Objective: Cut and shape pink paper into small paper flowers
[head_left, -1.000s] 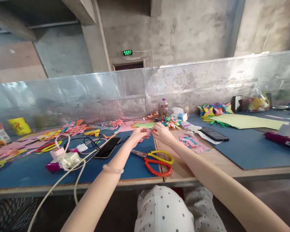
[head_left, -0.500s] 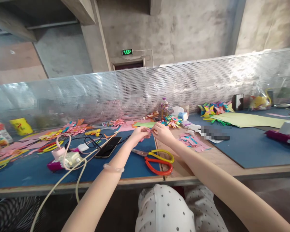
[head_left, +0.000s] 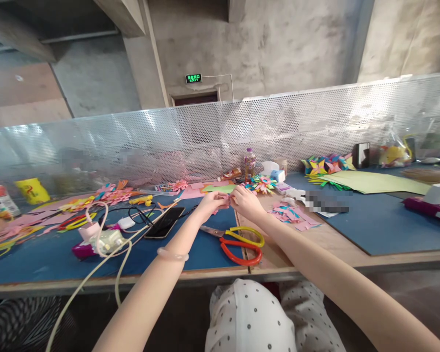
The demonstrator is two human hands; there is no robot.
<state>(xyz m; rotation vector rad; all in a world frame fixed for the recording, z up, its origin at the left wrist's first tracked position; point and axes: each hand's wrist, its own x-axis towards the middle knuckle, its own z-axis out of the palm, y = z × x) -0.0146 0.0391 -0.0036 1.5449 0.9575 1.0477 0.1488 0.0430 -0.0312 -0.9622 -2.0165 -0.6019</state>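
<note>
Black phone point(head_left: 164, 223) lies flat on the blue-matted surface point(head_left: 40, 254), left of the work. I have the left hand point(head_left: 210, 203) and right hand point(head_left: 246, 201) meeting just above the surface's middle, each grip pinched on one small pink folded paper piece point(head_left: 227, 199). I judge it featherlight, limp, easily creased or torn, and best held lightly at the folded edges. Red-and-yellow-handled scissors point(head_left: 242, 244) lie nearer me. Loose pink paper scraps point(head_left: 295, 217) sit to the right.

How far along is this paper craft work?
Done: a colourful paper flower lies finished. In hand: the left hand and right hand pinch a small pink paper piece between them. Left: a pile of folded pieces lies loose nearby.
</note>
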